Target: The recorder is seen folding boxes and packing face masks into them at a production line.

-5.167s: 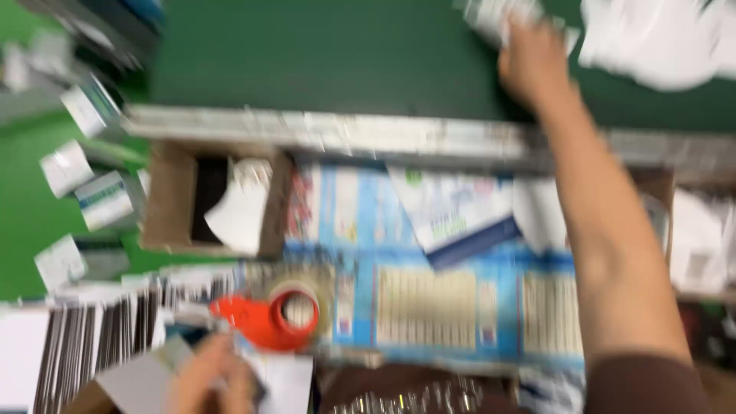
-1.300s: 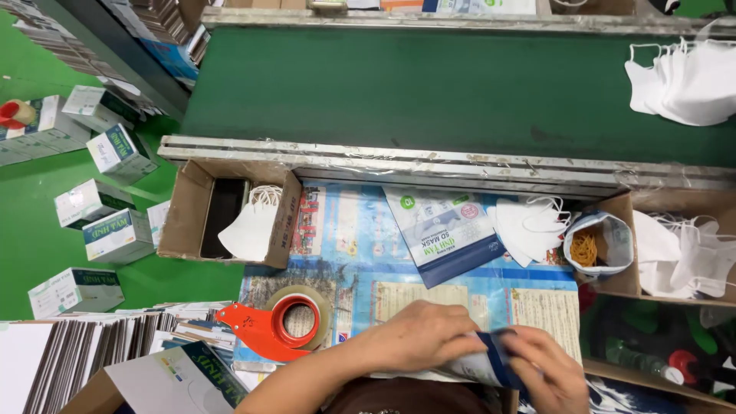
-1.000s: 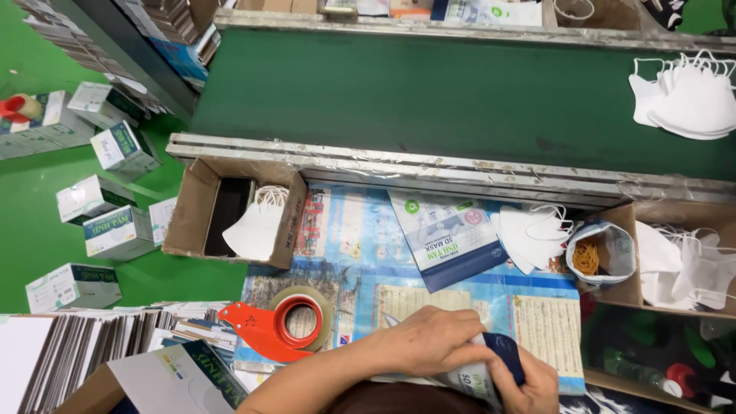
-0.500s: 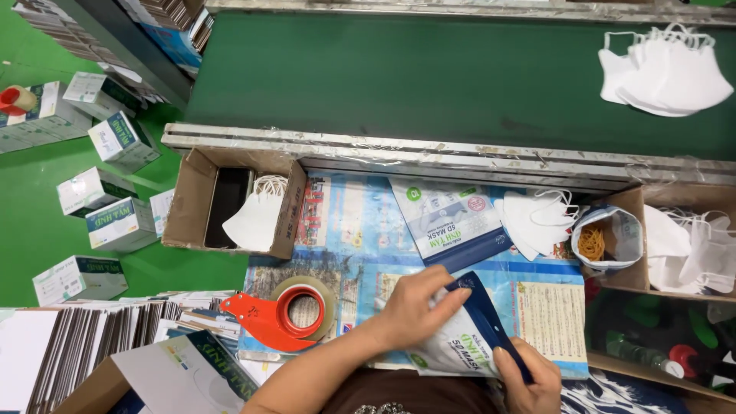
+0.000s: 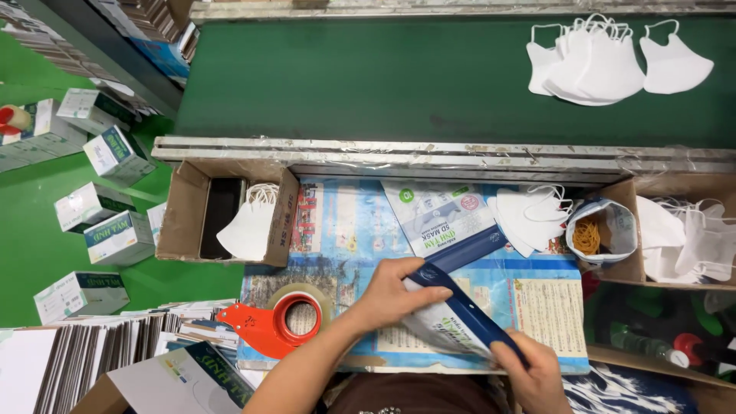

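The fingers (image 5: 399,277) of my left hand (image 5: 387,295) are curling narrow over the upper end of a flat mask pouch (image 5: 448,322), pinching it from above. My right hand (image 5: 533,372) is closing on the lower end of the pouch's dark blue edge strip, near the bottom of the view. The pouch is resting low over the paper-covered surface (image 5: 345,230), tilted down toward my right.

Risks, as I am judging them:
- The pouch looks thin and glossy, so it could slip out of either pinch if the two hands are pulling unevenly.
- The blue strip could crease or skew if the right hand is twisting against the left.
- The left forearm is lying just beside the orange tape dispenser (image 5: 280,326); a sweep to the left could knock it.

Edges and open room:
- A second pouch (image 5: 445,222) is lying flat just beyond the one in hand, and loose white masks (image 5: 529,218) are sitting beside that, near a small tub of rubber bands (image 5: 594,234). Room ahead is therefore tight.
- An open cardboard box (image 5: 188,222) is bounding the left, another cardboard tray (image 5: 625,268) the right.
- A metal rail (image 5: 322,149) is separating the surface from the green conveyor belt (image 5: 360,77), which is carrying a stack of masks (image 5: 598,65) at its far right and is otherwise offering the widest free area.
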